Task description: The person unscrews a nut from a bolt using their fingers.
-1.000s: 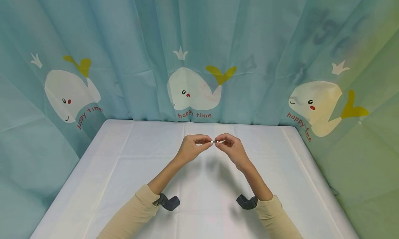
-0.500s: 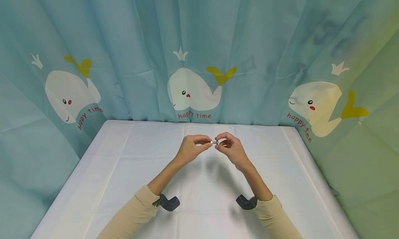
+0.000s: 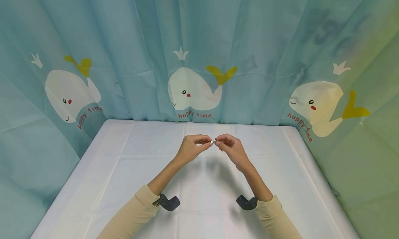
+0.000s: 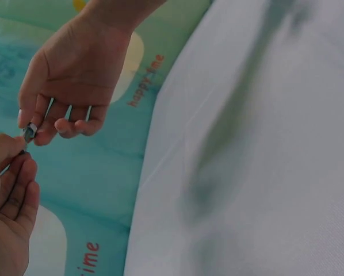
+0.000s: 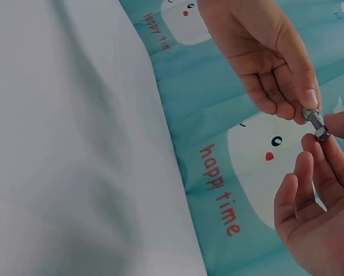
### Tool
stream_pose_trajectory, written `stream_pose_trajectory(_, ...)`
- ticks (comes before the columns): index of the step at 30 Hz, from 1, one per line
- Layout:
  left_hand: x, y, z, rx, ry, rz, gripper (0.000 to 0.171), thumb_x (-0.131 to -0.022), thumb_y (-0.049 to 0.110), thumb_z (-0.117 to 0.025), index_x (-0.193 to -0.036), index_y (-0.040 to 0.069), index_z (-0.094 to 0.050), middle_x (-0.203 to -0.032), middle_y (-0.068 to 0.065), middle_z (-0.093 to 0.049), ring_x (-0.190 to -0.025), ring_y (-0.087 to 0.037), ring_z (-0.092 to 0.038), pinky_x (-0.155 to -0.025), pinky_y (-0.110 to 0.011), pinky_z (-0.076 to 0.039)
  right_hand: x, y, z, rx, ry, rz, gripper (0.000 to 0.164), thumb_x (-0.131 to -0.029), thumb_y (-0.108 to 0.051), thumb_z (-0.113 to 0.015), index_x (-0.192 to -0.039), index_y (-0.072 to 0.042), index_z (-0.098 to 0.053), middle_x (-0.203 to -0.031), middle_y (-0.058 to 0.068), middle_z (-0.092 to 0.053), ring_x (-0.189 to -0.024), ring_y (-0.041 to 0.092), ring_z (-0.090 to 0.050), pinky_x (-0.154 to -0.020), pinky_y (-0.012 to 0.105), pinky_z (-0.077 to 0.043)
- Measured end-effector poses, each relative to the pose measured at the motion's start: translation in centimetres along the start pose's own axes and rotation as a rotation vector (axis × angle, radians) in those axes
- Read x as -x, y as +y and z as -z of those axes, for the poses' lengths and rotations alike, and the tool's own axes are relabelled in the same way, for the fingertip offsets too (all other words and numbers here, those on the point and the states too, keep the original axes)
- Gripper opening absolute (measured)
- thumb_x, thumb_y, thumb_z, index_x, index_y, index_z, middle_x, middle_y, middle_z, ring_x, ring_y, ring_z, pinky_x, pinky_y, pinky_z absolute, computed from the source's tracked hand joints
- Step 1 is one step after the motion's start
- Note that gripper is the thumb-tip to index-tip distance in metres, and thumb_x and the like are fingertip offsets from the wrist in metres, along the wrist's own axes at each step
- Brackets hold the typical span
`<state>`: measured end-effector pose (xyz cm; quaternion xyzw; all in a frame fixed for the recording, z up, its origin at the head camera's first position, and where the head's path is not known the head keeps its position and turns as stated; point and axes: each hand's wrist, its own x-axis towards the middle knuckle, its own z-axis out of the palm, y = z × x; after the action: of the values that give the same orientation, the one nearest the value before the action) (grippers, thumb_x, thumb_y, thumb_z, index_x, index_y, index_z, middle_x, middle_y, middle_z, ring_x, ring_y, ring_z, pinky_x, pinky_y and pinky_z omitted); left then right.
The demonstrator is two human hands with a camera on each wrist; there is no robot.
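Beige sleeves (image 3: 131, 211) led us in from the near edge, a dark bent gadget (image 3: 169, 203) at the end of each, and there we had the hands! The left hand (image 3: 192, 149) pinched one end of a silver bolt (image 5: 316, 119), thumb and finger together on it; the right hand (image 3: 234, 152) had thumb and finger clamped on the six-sided end. We saw the bolt bridging the narrow gap between them, threads showing, up above the white tablecloth (image 3: 199, 197), where soft shadows (image 3: 222, 173) fell. Beyond, we got the blue-green curtain (image 3: 199, 24), white whales (image 3: 199, 98) printed across it, red lettering (image 3: 194, 115) under each.
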<state>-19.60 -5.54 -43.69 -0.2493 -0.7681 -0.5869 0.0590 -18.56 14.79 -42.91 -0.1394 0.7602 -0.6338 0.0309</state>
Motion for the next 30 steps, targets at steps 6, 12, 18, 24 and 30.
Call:
stream_pose_trajectory(6,0.0,0.0,0.0,-0.001,0.002,-0.005,0.01,-0.089,0.008,-0.075,-0.098,0.004,-0.077,-0.095,-0.004,-0.075,-0.087,-0.016,-0.07,-0.079,-0.046,-0.057,1.0,-2.4,-0.3,0.007,-0.007,0.057,0.017,-0.092,0.004,-0.064,-0.108,0.01,-0.064,-0.102,0.016,-0.062,-0.08,0.015,-0.058,-0.069,0.027,-0.048)
stream_pose_trajectory(12,0.1,0.1,0.0,-0.009,0.004,0.0,0.01,-0.089,0.009,-0.075,-0.098,0.004,-0.078,-0.094,-0.003,-0.075,-0.087,-0.014,-0.07,-0.078,-0.041,-0.058,1.1,-2.7,-0.4,-0.014,-0.009,0.061,0.016,-0.091,0.008,-0.064,-0.106,0.011,-0.064,-0.103,0.019,-0.06,-0.078,0.014,-0.058,-0.068,0.025,-0.048)
stream_pose_trajectory(18,0.0,0.2,0.0,-0.01,0.007,-0.002,0.01,-0.089,0.009,-0.076,-0.098,0.004,-0.078,-0.095,-0.004,-0.075,-0.087,-0.016,-0.07,-0.077,-0.038,-0.058,0.6,-1.3,-0.1,-0.033,-0.035,0.07,0.021,-0.092,0.005,-0.064,-0.113,0.008,-0.062,-0.111,0.016,-0.059,-0.084,0.017,-0.06,-0.074,0.029,-0.051)
stream_pose_trajectory(24,0.0,0.2,0.0,0.001,0.008,0.005,0.011,-0.089,0.009,-0.075,-0.099,0.003,-0.077,-0.096,-0.005,-0.075,-0.088,-0.017,-0.07,-0.078,-0.048,-0.057,-0.2,0.7,0.1,-0.033,-0.008,0.019,0.027,-0.101,-0.018,-0.061,-0.118,0.002,-0.064,-0.107,0.013,-0.066,-0.089,0.032,-0.059,-0.079,0.032,-0.053)
stream_pose_trajectory(30,0.1,0.2,0.0,-0.005,0.003,0.0,0.01,-0.09,0.009,-0.075,-0.099,0.004,-0.077,-0.095,-0.004,-0.075,-0.087,-0.015,-0.07,-0.078,-0.045,-0.057,-0.1,0.8,0.2,-0.023,0.0,-0.003,0.03,-0.1,-0.02,-0.064,-0.113,0.006,-0.066,-0.098,0.009,-0.069,-0.085,0.024,-0.059,-0.077,0.028,-0.051)
